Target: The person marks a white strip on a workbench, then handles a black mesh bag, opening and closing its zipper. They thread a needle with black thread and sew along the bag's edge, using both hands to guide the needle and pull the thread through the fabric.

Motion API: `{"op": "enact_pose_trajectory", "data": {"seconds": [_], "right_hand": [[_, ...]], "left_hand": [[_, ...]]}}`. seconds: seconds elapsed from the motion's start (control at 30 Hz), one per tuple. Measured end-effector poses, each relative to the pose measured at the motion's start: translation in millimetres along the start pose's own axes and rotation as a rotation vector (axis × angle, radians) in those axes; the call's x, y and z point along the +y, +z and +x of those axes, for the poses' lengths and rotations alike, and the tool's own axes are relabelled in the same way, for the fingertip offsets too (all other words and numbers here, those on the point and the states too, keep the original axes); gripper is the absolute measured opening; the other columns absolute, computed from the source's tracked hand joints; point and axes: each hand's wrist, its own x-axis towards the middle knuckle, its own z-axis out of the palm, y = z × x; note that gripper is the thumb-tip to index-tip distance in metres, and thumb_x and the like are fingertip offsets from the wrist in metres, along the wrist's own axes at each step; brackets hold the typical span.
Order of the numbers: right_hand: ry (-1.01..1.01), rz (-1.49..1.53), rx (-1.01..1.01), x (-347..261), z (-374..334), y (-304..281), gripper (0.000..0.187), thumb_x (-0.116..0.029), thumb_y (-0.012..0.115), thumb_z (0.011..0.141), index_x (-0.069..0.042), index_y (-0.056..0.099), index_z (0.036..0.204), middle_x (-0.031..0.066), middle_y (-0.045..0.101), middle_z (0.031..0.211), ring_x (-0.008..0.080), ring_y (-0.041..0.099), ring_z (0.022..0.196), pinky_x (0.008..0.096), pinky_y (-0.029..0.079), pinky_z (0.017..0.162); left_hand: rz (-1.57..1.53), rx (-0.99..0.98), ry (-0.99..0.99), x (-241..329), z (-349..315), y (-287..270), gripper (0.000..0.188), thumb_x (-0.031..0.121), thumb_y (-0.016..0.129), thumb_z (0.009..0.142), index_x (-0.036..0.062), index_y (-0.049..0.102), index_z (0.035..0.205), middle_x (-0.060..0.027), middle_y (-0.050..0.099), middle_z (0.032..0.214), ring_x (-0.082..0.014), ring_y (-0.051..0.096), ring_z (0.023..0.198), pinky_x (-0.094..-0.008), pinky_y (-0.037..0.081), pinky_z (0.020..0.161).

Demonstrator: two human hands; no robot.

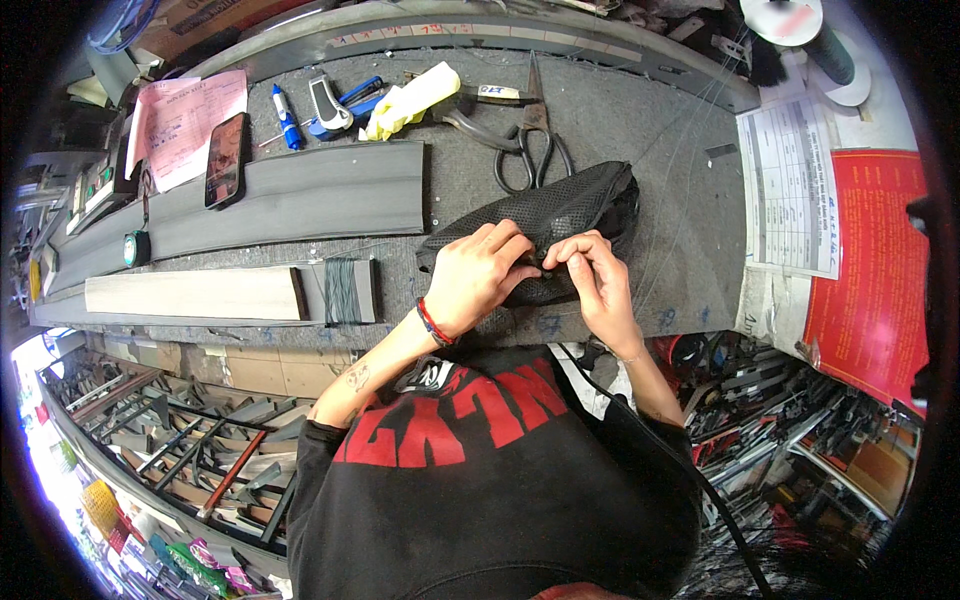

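A black mesh fabric piece [570, 210], folded and bulging, lies on the grey felt workbench [660, 120] in front of me. My left hand [478, 275], with a red bracelet at the wrist, presses down on its near edge with fingers curled. Beside it, my right hand [597, 270] pinches the same edge between thumb and fingertips. Both hands touch each other at the fingertips over the fabric. Large black-handled scissors [530, 145] lie just beyond the fabric.
A dark smartphone [226, 158], pink paper [185, 120], blue marker [286, 117], yellow cloth [412, 98] and long grey strips [300, 200] lie at the left. A thread spool [800, 25] and printed sheets [790, 185] sit at the right. Racks of metal tools hang below the bench.
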Motion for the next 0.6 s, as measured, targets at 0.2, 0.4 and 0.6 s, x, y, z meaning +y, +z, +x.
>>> {"op": "enact_pose_trajectory", "data": {"seconds": [0.2, 0.4, 0.6], "right_hand": [[-0.168, -0.551, 0.139, -16, -6, 9, 0.041, -0.029, 0.075, 0.073, -0.007, 0.054, 0.1, 0.0015, 0.058, 0.082, 0.0211, 0.054, 0.082, 0.0385, 0.035, 0.087], [-0.231, -0.554, 0.171, -18, -4, 20, 0.019, -0.008, 0.068, 0.079, -0.006, 0.059, 0.095, 0.0043, 0.061, 0.086, 0.0225, 0.055, 0.081, 0.0367, 0.039, 0.081], [-0.072, -0.386, 0.044, -18, 1, -11, 0.007, -0.008, 0.062, 0.084, -0.004, 0.064, 0.089, 0.0066, 0.063, 0.082, 0.0233, 0.056, 0.079, 0.0338, 0.04, 0.079]], "left_hand": [[-0.082, 0.025, -0.037, -1, -3, 2, 0.022, 0.02, 0.072, 0.07, 0.0092, 0.058, 0.083, -0.0019, 0.055, 0.083, -0.0201, 0.06, 0.075, -0.0314, 0.05, 0.062], [-0.119, 0.033, -0.047, 0, -3, 2, 0.02, 0.02, 0.072, 0.072, 0.0091, 0.058, 0.082, -0.0023, 0.055, 0.08, -0.0202, 0.06, 0.074, -0.0315, 0.05, 0.06], [-0.058, 0.037, 0.01, 1, -3, -1, 0.022, 0.022, 0.072, 0.072, 0.0089, 0.056, 0.079, -0.003, 0.053, 0.075, -0.0206, 0.058, 0.069, -0.0318, 0.048, 0.057]]}}
